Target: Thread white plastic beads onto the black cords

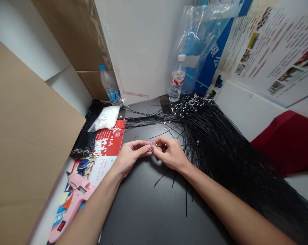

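Note:
My left hand (131,153) and my right hand (169,153) meet above the dark grey tabletop, thumbs and forefingers pinched. Between their fingertips is a small whitish piece (151,147), mostly covered, so its kind is unclear. Just right of my right hand spreads a large heap of thin black wires (220,146), many tipped with small white connectors (192,103). Some wires stretch left across the table behind my hands. Small white pieces (99,148) lie scattered on a red printed sheet (120,131) beyond my left hand.
A pink glue gun (76,194) lies left of my left forearm. A plastic bag of white pieces (108,117) sits near a second black wire bundle (85,139). Two water bottles, one blue-capped (110,86), one white-capped (177,81), stand behind. Cardboard (28,136) rises at left.

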### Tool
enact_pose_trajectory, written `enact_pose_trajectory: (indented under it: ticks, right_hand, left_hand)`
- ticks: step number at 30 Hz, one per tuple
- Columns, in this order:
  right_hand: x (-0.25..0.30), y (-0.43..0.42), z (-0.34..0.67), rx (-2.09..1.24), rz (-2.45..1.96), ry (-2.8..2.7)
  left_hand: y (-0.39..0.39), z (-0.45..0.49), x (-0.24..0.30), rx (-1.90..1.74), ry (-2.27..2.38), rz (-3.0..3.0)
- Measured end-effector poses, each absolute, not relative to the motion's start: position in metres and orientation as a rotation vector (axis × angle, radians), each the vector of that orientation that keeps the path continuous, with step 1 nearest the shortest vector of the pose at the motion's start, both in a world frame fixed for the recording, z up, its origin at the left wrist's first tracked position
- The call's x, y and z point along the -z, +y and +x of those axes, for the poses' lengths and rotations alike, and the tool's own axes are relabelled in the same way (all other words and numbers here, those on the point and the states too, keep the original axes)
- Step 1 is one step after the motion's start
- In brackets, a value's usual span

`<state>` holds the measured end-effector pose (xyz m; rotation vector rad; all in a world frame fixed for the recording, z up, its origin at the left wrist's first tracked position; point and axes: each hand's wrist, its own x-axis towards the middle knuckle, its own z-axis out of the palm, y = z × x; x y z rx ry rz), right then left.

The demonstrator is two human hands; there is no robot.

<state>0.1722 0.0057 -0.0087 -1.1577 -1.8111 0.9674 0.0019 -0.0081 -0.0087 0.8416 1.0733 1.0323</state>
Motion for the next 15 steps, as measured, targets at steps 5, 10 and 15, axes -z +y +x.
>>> enact_pose_trajectory:
  ticks: [5,10,15]
  right_hand:
    - [0.0083,0.0021,0.1693,-0.892,-1.161,-1.842]
    - [0.0105,-0.0005,0.1671,-0.862,-1.161,-1.853]
    - [0.0122,0.0005,0.1669,-0.901,-1.165,-1.800]
  left_hand:
    - [-0.0092,0.0052,0.0084,-1.081,1.165,0.896]
    - [-0.0083,0.0050,0.0116,-1.128,1.131,0.820]
    - [-0.0073,0.0047,0.0105,-1.138,1.087,0.739]
